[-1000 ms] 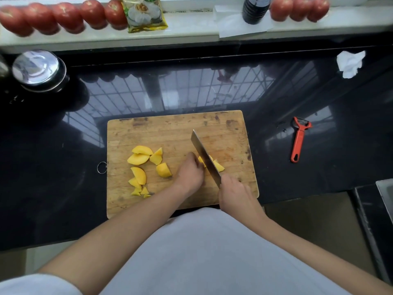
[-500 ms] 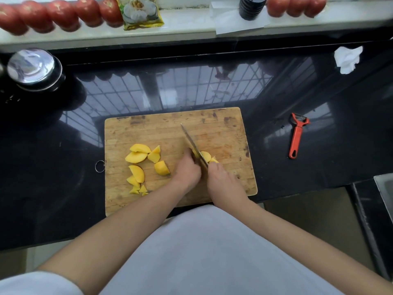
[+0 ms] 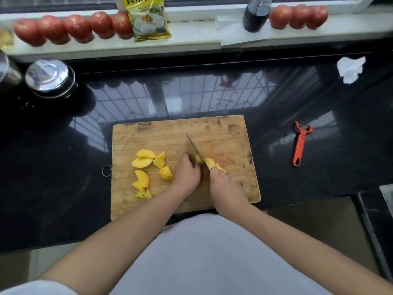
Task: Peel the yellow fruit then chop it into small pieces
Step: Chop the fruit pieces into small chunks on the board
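A wooden cutting board (image 3: 225, 135) lies on the black counter. Several cut yellow fruit pieces (image 3: 143, 161) sit on its left half. My right hand (image 3: 223, 184) grips the handle of a cleaver (image 3: 194, 147), whose blade stands edge-down on the board across a piece of yellow fruit (image 3: 209, 162). My left hand (image 3: 187, 174), fingers curled, holds that piece from the blade's left side; most of the piece under my fingers is hidden.
A red peeler (image 3: 300, 143) lies right of the board. A crumpled tissue (image 3: 350, 69) sits far right, a steel-lidded pot (image 3: 50, 78) far left. Tomatoes (image 3: 72, 28), a yellow packet (image 3: 148, 18) and a dark bottle (image 3: 256, 14) line the sill. A sink edge (image 3: 388, 196) shows at right.
The cleaver has come down from a raised tilt onto the fruit piece, and my right hand has shifted left, closer to my left hand. My head view has moved slightly.
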A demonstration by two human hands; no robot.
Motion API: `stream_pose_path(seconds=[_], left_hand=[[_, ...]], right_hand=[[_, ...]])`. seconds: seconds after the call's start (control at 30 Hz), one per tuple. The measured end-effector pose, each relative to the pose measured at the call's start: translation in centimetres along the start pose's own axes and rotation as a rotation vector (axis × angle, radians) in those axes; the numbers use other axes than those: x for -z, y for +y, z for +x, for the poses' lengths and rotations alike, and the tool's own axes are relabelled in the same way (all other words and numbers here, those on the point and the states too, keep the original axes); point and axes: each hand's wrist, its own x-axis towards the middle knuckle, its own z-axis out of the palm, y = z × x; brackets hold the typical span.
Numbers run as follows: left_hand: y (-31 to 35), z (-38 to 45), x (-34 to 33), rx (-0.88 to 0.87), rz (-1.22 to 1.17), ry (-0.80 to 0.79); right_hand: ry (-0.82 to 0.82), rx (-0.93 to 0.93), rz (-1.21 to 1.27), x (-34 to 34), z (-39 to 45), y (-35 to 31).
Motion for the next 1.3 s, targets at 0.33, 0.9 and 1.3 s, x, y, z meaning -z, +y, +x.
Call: stream_pose_path(seconds=[0.33, 0.9, 1.3], left_hand=[[1.5, 0.5, -0.1, -0.013, 0.104, -0.012], [0.5, 0.8, -0.2, -0.021, 0.103, 0.010], [0.2, 0.9, -0.2, -0.026, 0.081, -0.016]], right_hand=[[0.012, -0.058, 0.132, 0.6, -0.5, 0.8], [0.007, -0.045, 0.109, 1.0, -2.6, 0.6], [-0.039, -0.078, 0.106, 0.8, -2.3, 1.0]])
